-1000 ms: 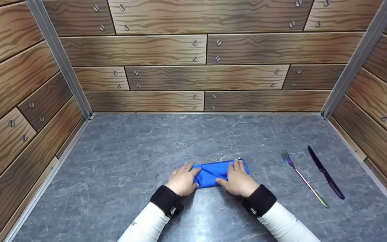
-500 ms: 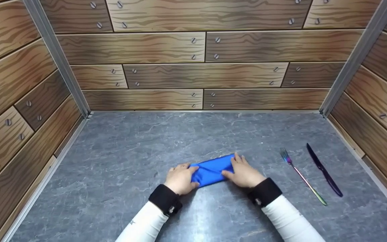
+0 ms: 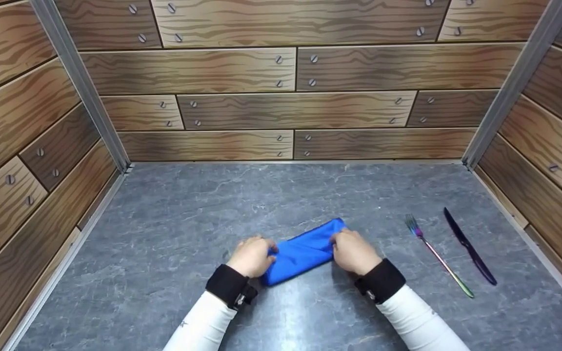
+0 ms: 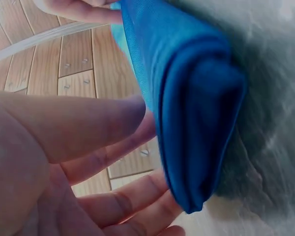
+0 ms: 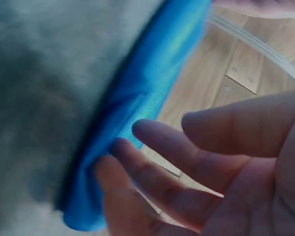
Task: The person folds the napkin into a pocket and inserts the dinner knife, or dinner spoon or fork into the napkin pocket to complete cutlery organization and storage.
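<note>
A folded blue cloth (image 3: pixel 300 251) lies slantwise on the grey table, its right end farther from me. At its left end is my left hand (image 3: pixel 250 257); in the left wrist view the thumb (image 4: pixel 103 118) is straight, and the loosely bent fingers reach the edge of the layered folds (image 4: pixel 201 98). My right hand (image 3: pixel 354 251) is at the other end. In the right wrist view its fingertips touch the cloth (image 5: pixel 132 108), while the thumb (image 5: pixel 236 128) stays apart from it. The cloth's underside is hidden.
To the right lie a rainbow-coloured fork (image 3: pixel 438 256) and a dark knife (image 3: pixel 469 246), side by side and slanted. Wood-patterned walls (image 3: pixel 281 112) enclose the table (image 3: pixel 188 209) at the back and both sides.
The cloth has turned, its right end going away from me and its left end coming nearer. Both hands have gone from lying on the cloth to its two ends.
</note>
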Tool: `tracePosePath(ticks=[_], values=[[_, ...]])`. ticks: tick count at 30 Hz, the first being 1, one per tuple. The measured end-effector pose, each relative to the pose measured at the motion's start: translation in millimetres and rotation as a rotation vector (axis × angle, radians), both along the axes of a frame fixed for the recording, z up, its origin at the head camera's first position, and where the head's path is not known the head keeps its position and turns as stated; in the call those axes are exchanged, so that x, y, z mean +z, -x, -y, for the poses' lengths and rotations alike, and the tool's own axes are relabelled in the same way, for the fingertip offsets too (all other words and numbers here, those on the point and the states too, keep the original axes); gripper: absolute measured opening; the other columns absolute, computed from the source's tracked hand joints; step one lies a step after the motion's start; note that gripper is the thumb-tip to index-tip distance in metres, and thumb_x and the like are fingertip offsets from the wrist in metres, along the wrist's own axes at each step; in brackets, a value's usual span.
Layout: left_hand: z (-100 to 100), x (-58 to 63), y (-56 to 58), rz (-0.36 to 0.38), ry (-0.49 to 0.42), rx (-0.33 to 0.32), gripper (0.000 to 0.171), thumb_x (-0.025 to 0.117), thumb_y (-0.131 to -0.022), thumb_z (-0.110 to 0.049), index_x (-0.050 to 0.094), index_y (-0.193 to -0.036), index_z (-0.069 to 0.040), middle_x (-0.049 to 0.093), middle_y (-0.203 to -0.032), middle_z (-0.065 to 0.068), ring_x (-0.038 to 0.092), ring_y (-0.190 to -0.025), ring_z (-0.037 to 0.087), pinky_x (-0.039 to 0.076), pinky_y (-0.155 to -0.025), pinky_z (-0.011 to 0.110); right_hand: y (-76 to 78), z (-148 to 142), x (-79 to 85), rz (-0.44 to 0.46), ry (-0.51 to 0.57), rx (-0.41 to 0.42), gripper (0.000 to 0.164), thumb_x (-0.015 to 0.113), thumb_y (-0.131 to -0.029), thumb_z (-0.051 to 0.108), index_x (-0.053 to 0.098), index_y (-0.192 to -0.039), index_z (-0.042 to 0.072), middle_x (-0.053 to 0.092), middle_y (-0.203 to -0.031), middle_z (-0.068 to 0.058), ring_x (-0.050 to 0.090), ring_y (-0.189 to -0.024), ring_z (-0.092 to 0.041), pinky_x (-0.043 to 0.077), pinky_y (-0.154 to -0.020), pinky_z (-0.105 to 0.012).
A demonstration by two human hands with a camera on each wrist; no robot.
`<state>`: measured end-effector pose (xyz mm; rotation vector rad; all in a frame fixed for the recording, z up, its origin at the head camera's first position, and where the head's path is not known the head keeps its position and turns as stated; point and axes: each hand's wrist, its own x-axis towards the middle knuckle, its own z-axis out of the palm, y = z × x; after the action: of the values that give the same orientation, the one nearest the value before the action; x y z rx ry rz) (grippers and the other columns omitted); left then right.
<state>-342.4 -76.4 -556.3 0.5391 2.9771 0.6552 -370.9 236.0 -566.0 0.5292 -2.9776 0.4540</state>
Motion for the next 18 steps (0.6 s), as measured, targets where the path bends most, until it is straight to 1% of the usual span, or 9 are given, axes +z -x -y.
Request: tracePosePath(ticks=[1,3,5,7,10,13,16,18], values=[[-1,-0.6,-1.5,-0.007,0.005,-0.002,0.018,0.082,-0.108,-0.025,0.086,-0.124,-0.018,0.086,-0.138,0.014,0.075,-0.142,0.043,0.059,-0.120,0.065,1.0,2,0.1,0.004,-0.009,-0.004,0.030,0.062,-0.102,0.006,0.087,-0.119,0.003,0.082,-0.119,-0.023,0.078,-0.111,-0.050,0.068,-0.100,-0.063],[-6,-1.5,-4.7,-0.016,0.012,-0.008,0.013,0.083,-0.107,-0.026,0.086,-0.118,-0.020,0.088,-0.128,0.010,0.081,-0.129,0.037,0.064,-0.111,0.059,5.3,4,1.0,0.006,-0.009,-0.003,0.035,0.061,-0.099,0.003,0.086,-0.122,0.002,0.082,-0.122,-0.024,0.077,-0.115,-0.052,0.067,-0.103,-0.063],[-12,-2.0,-8.2,-0.016,0.019,-0.014,0.008,0.084,-0.106,-0.027,0.086,-0.112,-0.022,0.088,-0.119,0.007,0.083,-0.115,0.031,0.067,-0.100,0.054,12.9,6,2.2,0.006,-0.001,0.026,0.038,0.060,-0.098,0.001,0.085,-0.126,0.000,0.083,-0.127,-0.026,0.077,-0.120,-0.053,0.065,-0.109,-0.064],[-18,-2.6,-12.2,-0.022,0.024,-0.020,0.007,0.084,-0.106,-0.029,0.084,-0.107,-0.022,0.088,-0.113,0.005,0.084,-0.108,0.028,0.068,-0.093,0.050,23.6,10,2.8,0.009,0.014,0.069,0.039,0.060,-0.097,-0.001,0.084,-0.129,-0.002,0.082,-0.132,-0.027,0.076,-0.127,-0.054,0.063,-0.116,-0.063],[-30,-4.9,-19.0,-0.035,0.044,-0.021,0.012,0.083,-0.107,-0.033,0.083,-0.103,-0.022,0.087,-0.105,0.003,0.083,-0.099,0.025,0.068,-0.085,0.047,41.8,17,4.7,0.048,0.043,0.123,0.044,0.059,-0.097,-0.005,0.082,-0.134,-0.004,0.079,-0.144,-0.029,0.073,-0.141,-0.052,0.057,-0.127,-0.062],[-40,-7.9,-26.7,-0.070,0.076,-0.020,0.019,0.084,-0.106,-0.038,0.082,-0.098,-0.021,0.086,-0.096,0.002,0.081,-0.089,0.024,0.067,-0.076,0.048,59.3,26,5.9,0.100,0.062,0.161,0.046,0.056,-0.098,-0.007,0.082,-0.137,-0.005,0.076,-0.154,-0.028,0.069,-0.150,-0.051,0.051,-0.133,-0.060],[-48,-9.6,-32.9,-0.103,0.116,-0.011,0.026,0.084,-0.106,-0.042,0.079,-0.091,-0.021,0.084,-0.088,0.001,0.080,-0.081,0.024,0.064,-0.067,0.049,73.0,33,5.5,0.129,0.071,0.202,0.047,0.054,-0.100,-0.007,0.082,-0.137,-0.005,0.075,-0.158,-0.025,0.068,-0.152,-0.049,0.050,-0.135,-0.059],[-50,-9.9,-35.1,-0.120,0.132,-0.001,0.030,0.084,-0.106,-0.044,0.076,-0.087,-0.022,0.083,-0.086,0.002,0.081,-0.080,0.025,0.063,-0.064,0.050,80.2,35,3.6,0.136,0.101,0.223,0.046,0.053,-0.102,-0.007,0.083,-0.137,-0.003,0.075,-0.158,-0.022,0.068,-0.153,-0.048,0.050,-0.135,-0.060]])
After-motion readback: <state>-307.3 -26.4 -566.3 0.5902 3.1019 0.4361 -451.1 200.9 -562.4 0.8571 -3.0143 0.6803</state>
